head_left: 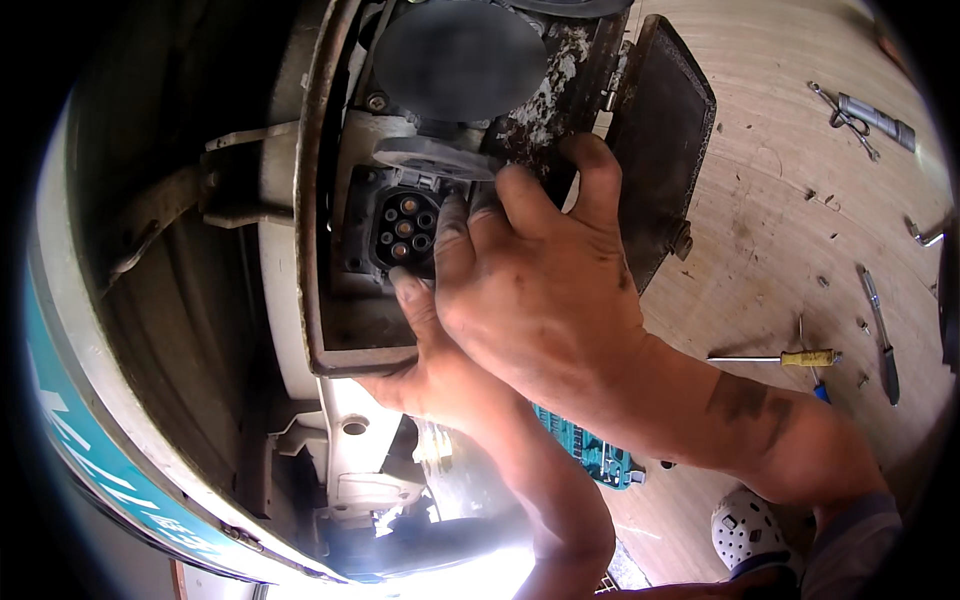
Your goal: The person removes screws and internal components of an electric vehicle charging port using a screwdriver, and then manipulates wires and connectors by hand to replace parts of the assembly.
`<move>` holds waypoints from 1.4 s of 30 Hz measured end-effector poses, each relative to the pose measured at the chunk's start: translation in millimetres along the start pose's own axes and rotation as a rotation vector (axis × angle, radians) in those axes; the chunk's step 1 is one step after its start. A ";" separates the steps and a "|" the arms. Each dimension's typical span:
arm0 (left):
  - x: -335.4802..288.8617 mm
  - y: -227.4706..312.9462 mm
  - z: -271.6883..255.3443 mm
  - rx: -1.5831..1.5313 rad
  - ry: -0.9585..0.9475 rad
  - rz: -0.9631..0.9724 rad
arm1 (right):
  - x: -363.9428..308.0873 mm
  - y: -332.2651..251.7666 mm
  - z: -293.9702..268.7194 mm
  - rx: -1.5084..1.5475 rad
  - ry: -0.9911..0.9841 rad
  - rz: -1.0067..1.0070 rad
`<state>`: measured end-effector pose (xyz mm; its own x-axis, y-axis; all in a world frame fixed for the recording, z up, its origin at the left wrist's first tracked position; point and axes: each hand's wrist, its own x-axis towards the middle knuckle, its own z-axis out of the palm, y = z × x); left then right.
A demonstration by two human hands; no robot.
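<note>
A round black charging socket point(404, 228) with several metal pin holes sits inside an open, rusty metal box. Its grey hinged cap point(435, 158) stands raised above it. My right hand point(545, 265) reaches in from the right, its fingers bent down at the socket's right edge and its outer finger lifted; whatever lies under the fingertips is hidden. Below it, my left hand point(436, 366) comes up past the box's lower rim, one digit stretched against the socket's lower edge. My right hand covers part of the left, and its other fingers are out of sight.
A larger black round cover point(460, 60) lies above the socket. The box's dark door point(665, 150) hangs open at right. On the wooden floor lie a flashlight point(877, 122), a yellow-handled screwdriver point(808, 357), another slim tool point(880, 335) and a teal tool case point(600, 455). Vehicle bodywork point(110, 400) curves along the left.
</note>
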<state>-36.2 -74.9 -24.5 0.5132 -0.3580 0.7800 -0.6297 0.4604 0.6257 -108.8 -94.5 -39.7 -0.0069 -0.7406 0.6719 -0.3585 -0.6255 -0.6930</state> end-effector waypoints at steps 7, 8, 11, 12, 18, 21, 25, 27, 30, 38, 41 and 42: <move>11.3 -15.4 -16.3 0.098 -0.066 0.082 | 1.0 -10.0 8.1 0.004 0.022 0.057; 8.6 -15.6 -15.4 0.268 -0.073 0.251 | 1.6 -11.4 9.5 -0.009 0.034 0.058; 3.1 -4.3 1.9 0.206 0.001 0.274 | 9.5 -13.9 8.8 0.011 -0.006 0.003; 2.1 -4.9 3.6 0.085 0.035 0.189 | 8.5 -10.9 12.1 0.005 -0.008 0.004; 10.0 -5.3 -14.1 0.413 -0.060 0.301 | 8.6 -3.5 21.4 -0.003 0.205 -0.054; 12.7 -8.7 -17.4 0.418 -0.099 0.320 | 9.0 -3.1 19.0 0.040 0.103 -0.065; 11.1 -13.2 -18.1 0.312 -0.085 0.213 | 9.1 -3.0 30.9 0.023 0.199 -0.068; 11.5 -12.9 -20.1 0.275 -0.087 0.178 | 8.9 -2.8 31.3 0.012 0.251 -0.067; 13.1 -14.0 -22.3 0.224 -0.081 0.128 | 7.7 -0.7 27.8 0.041 0.169 -0.076; 14.3 -12.2 -26.0 0.295 -0.063 0.102 | 8.6 6.5 24.0 0.011 0.042 -0.142; 12.4 -12.4 -25.5 0.321 -0.075 0.152 | 8.5 7.3 27.0 -0.018 0.082 -0.145; 11.5 -12.3 -24.6 0.313 -0.084 0.171 | 7.9 8.1 27.4 -0.018 0.081 -0.146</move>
<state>-8.2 -64.6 -23.5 0.3434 -0.3686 0.8638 -0.8571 0.2530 0.4487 -86.2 -112.1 -47.2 -0.0288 -0.6196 0.7844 -0.3781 -0.7196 -0.5824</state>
